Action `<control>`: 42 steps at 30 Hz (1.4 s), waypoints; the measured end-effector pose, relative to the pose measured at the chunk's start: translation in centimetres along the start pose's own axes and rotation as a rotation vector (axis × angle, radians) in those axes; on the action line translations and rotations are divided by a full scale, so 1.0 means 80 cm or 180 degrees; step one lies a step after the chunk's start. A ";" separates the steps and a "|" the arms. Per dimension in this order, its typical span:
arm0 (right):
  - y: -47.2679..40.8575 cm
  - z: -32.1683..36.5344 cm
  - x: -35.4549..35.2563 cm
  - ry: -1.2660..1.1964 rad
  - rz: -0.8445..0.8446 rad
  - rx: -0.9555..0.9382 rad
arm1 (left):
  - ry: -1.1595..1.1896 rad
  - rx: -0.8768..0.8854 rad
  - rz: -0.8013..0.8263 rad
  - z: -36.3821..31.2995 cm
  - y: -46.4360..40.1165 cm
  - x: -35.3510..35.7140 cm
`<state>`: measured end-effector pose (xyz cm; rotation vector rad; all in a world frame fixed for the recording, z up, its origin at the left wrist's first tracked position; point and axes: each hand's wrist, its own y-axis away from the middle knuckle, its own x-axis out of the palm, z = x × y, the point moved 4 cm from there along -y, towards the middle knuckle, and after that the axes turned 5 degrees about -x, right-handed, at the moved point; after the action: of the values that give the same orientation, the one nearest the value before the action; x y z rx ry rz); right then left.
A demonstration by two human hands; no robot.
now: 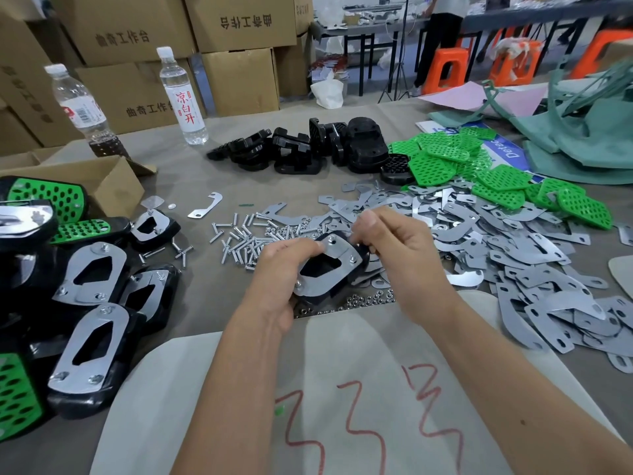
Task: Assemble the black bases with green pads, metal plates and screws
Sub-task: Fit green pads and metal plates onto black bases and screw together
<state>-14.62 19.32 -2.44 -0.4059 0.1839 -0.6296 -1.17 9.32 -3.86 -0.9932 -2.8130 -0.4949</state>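
A black base (320, 269) with metal plates (337, 250) screwed on top is held above the table's near edge. My left hand (279, 269) grips its left side, thumb on the plate. At the base's upper right corner my right hand (394, 241) has its fingers curled; what they pinch is hidden. Loose screws (239, 241) lie just behind my left hand, small nuts (363, 299) under the base. A heap of metal plates (513, 248) spreads to the right. Green pads (479, 169) lie at the back right, bare black bases (308, 149) at the back centre.
Finished assemblies (89, 293) pile up on the left beside an open cardboard box (102, 186). Two water bottles (181, 94) stand at the back left before stacked cartons (239, 22). Grey-green bags (582, 138) lie at the far right. A white sheet with red marks (342, 406) covers the near edge.
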 end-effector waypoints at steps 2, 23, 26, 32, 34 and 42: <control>0.002 -0.001 0.009 0.0244 0.0280 0.0041 | -0.0040 0.0025 -0.0033 -0.001 0.000 0.000; 0.001 -0.001 0.002 0.0361 -0.0037 -0.0255 | 0.0394 -0.0065 -0.0348 -0.002 0.000 -0.003; 0.000 -0.001 0.001 0.0167 0.0038 -0.0208 | 0.0374 0.0007 -0.0395 -0.001 -0.001 -0.004; 0.000 -0.012 -0.002 -0.0055 -0.0326 0.0043 | 0.0432 0.0119 -0.0394 0.001 -0.001 -0.001; 0.001 -0.012 0.000 -0.0077 -0.0327 0.0081 | 0.0480 0.0175 -0.0379 0.000 -0.001 0.000; 0.002 -0.011 -0.002 -0.0212 -0.0440 0.0086 | 0.0337 0.0356 -0.0375 0.003 -0.003 0.006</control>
<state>-14.95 19.25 -3.31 -0.4154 0.0842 -0.7525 -1.71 9.53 -4.00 -0.7608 -2.7806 -0.3851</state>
